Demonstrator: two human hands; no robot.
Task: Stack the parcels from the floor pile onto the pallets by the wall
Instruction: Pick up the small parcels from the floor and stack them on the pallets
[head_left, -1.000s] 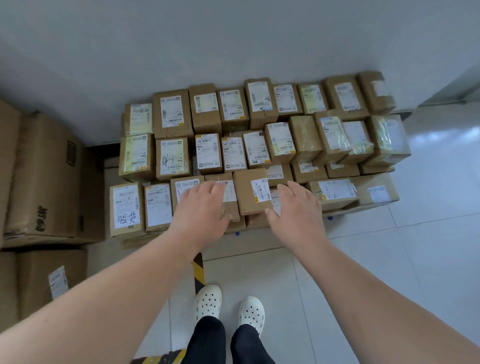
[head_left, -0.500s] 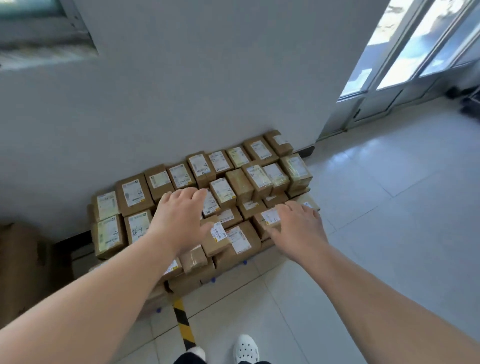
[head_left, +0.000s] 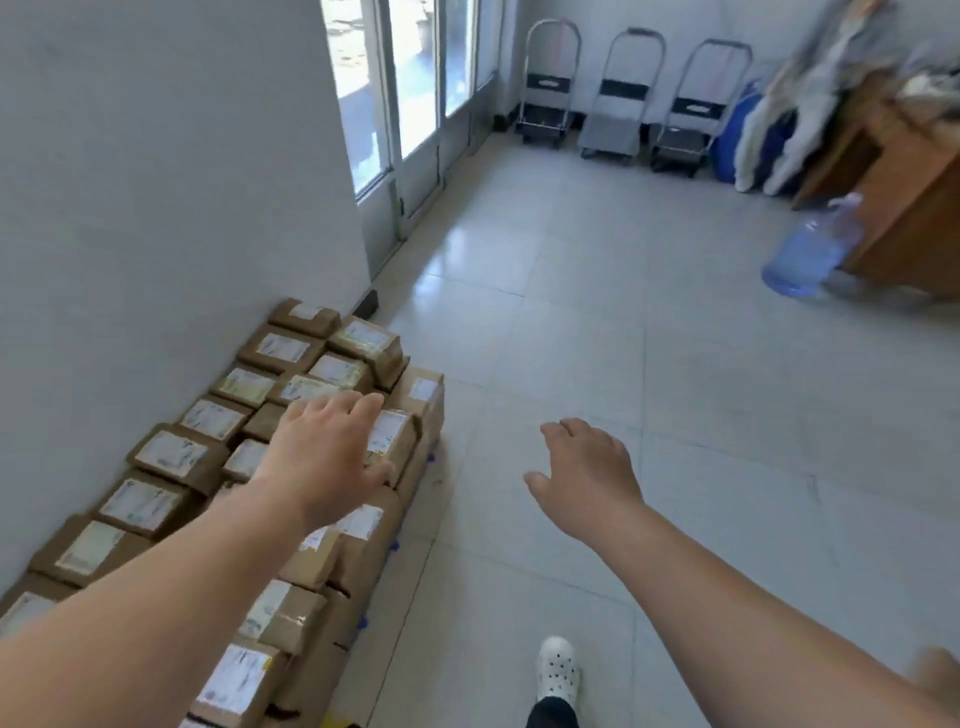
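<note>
Parcels (head_left: 166, 452): stacked in rows against wall (head_left: 156, 182).
Left hand (head_left: 324, 457): fingers spread, holding nothing, above stack's outer edge.
Right hand (head_left: 587, 467): fingers loose, empty, over floor (head_left: 571, 338).
Risk: left hand may clip an edge parcel, tipping it off.

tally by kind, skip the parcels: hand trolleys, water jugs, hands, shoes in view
hand trolleys: 3
blue water jug: 1
hands: 2, the left hand and the right hand
white clog: 1
total: 7
</note>
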